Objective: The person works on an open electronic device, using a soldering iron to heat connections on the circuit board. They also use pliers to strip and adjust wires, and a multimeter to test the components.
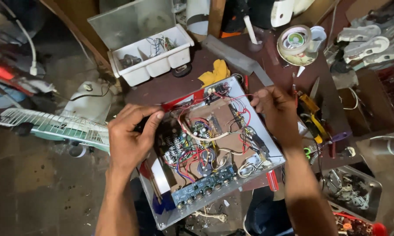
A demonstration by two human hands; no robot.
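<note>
1. An open metal chassis [267, 144], with its electronics showing, is lying tilted across the near edge of the dark desk [170, 85], its near corner hanging past the edge.
2. The left hand [129, 137] is gripping the chassis's left rim; its fingers [152, 124] are curling closed over the far-left edge, beside a red strip.
3. The right hand [277, 111] is holding the right rim, with its fingers bent over the far-right edge and pinched on it; I cannot tell whether anything small is also sitting between them.
4. Inside the chassis, red, blue and white wires [197, 153] are looping over a brown board [223, 118], and a blue circuit strip [203, 183] with a row of knob posts is running along the near edge.
5. A yellow cloth [214, 72] is lying on the desk just beyond the chassis.
6. A white compartment box [155, 57] with its lid raised is sitting at the far left of the desk, holding small parts.
7. A tape roll [295, 41] is sitting at the far right.
8. Yellow-handled tools [312, 118] are lying just right of the right hand.
9. A white fan grille [52, 126] is lying on the floor to the left.
10. A metal tray of parts [354, 190] is sitting near right.
</note>
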